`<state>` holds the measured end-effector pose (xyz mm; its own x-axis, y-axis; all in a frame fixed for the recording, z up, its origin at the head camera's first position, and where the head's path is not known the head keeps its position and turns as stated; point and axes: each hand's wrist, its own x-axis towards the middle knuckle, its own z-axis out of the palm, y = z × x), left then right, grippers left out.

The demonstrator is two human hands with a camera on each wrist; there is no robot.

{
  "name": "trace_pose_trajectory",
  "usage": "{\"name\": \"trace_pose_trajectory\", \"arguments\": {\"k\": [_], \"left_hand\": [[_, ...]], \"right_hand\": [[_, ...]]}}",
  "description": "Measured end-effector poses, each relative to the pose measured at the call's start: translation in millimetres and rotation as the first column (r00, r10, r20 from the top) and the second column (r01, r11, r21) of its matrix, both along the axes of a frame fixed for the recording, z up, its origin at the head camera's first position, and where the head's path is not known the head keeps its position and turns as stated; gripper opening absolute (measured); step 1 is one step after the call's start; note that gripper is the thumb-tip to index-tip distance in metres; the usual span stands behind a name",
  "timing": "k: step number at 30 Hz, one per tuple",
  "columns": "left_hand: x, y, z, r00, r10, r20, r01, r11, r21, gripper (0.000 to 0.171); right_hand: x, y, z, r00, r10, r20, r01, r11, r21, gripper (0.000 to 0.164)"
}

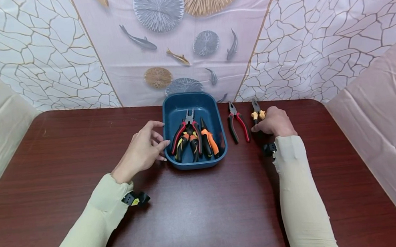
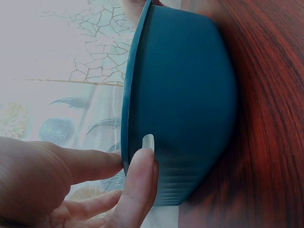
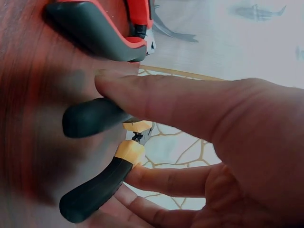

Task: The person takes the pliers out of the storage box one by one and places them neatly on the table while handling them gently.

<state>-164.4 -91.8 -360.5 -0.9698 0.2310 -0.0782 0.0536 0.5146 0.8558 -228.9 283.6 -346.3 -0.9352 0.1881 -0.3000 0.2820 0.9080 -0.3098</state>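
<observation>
My right hand (image 1: pixel 275 122) grips the black-and-yellow pliers (image 1: pixel 254 116) on the table, thumb along one handle and fingers against the other. In the right wrist view the handles of these pliers (image 3: pixel 92 192) stand spread apart. My left hand (image 1: pixel 142 150) touches the left side of a blue plastic tray (image 1: pixel 196 165). The left wrist view has its fingertips at the rim and outer wall of the tray (image 2: pixel 185 80). Inside the tray lie red-and-black pliers (image 1: pixel 177 137), pliers with black-and-yellow handles (image 1: pixel 182 146) partly under them, and orange-and-black pliers (image 1: pixel 212 143).
Another pair of red-and-black pliers (image 1: pixel 244 126) lies between the tray and my right hand, handles toward me. The dark red wooden table (image 1: pixel 189 217) ends at a patterned cloth backdrop (image 1: pixel 131 78) behind the tray. Pale cloth (image 1: pixel 374 109) borders the right side.
</observation>
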Motion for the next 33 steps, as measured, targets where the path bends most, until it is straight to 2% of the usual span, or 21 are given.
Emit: {"name": "trace_pose_trajectory", "arguments": {"k": [19, 24, 33], "left_hand": [[-1.1, 0.8, -0.9, 1.000, 0.000, -0.015, 0.000, 1.000, -0.003, 0.055], [-1.1, 0.2, -1.0, 1.000, -0.003, -0.013, 0.003, 1.000, -0.006, 0.055], [0.1, -0.4, -0.3, 1.000, 0.001, -0.004, -0.001, 1.000, -0.011, 0.056]], "right_hand": [[0.4, 2.7, -5.2, 1.000, 0.011, 0.023, -0.011, 1.000, -0.004, 0.043], [0.6, 2.7, -5.7, 0.999, 0.020, 0.032, -0.020, 1.000, 0.008, 0.047], [1.9, 2.0, -5.1, 0.997, -0.032, 0.075, 0.032, 0.999, 0.007, 0.054]]}}
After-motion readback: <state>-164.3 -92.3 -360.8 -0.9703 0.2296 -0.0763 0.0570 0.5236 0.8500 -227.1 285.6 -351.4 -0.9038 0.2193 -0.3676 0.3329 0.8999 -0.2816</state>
